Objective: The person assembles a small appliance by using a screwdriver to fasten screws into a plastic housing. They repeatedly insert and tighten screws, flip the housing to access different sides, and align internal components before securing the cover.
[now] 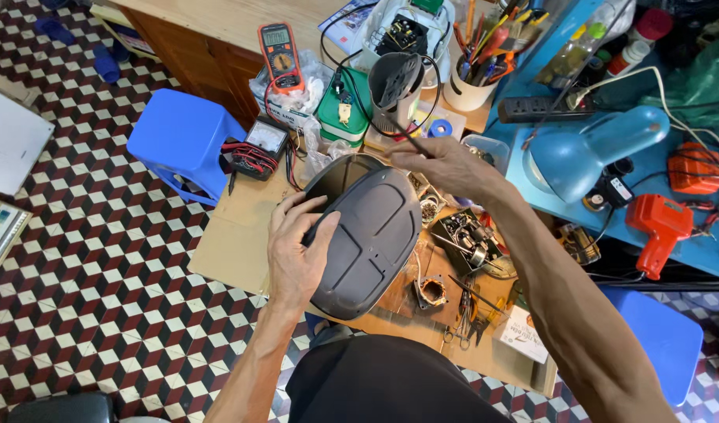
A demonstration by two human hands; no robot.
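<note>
Above a cluttered desk [234,235], the left hand [297,247] clamps a grey oval appliance cover [367,235] (long axis running from near-left to far-right), while the right hand [445,164] pinches a thin tool [410,139] at its far end.

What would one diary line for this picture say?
left hand: holds grey plastic cover | right hand: pinches thin tool at cover's top edge | nearby: blue lamp, orange meter

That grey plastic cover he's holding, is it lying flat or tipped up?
Tipped up. The grey cover leans at a slant, its far edge raised, gripped at the side by the left hand; the right hand is at its top.
</note>
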